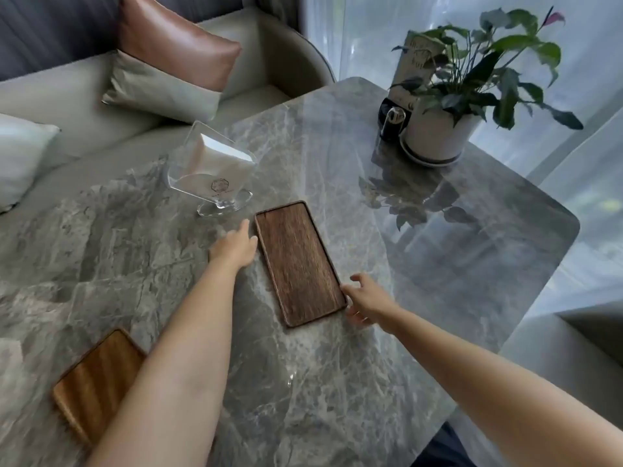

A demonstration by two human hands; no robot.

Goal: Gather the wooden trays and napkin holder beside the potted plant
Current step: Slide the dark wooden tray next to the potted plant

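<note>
A dark wooden tray (pixel 298 262) lies flat in the middle of the grey marble table (pixel 337 382). My left hand (pixel 234 246) is at the tray's left long edge, fingers stretched forward, holding nothing. My right hand (pixel 365 299) is at the tray's near right corner with fingers spread, touching the rim. A lighter wooden tray (pixel 94 382) lies at the near left, partly hidden under my left forearm. A clear napkin holder (pixel 212 170) with white napkins stands beyond my left hand. The potted plant (pixel 438 133) in a white pot stands at the far right.
A dark round object with a clear dome (pixel 392 121) and a printed card (pixel 413 62) sit just left of the pot. A sofa with cushions (pixel 168 62) runs along the table's far left side. The table's right edge (pixel 553 264) drops off toward sheer curtains.
</note>
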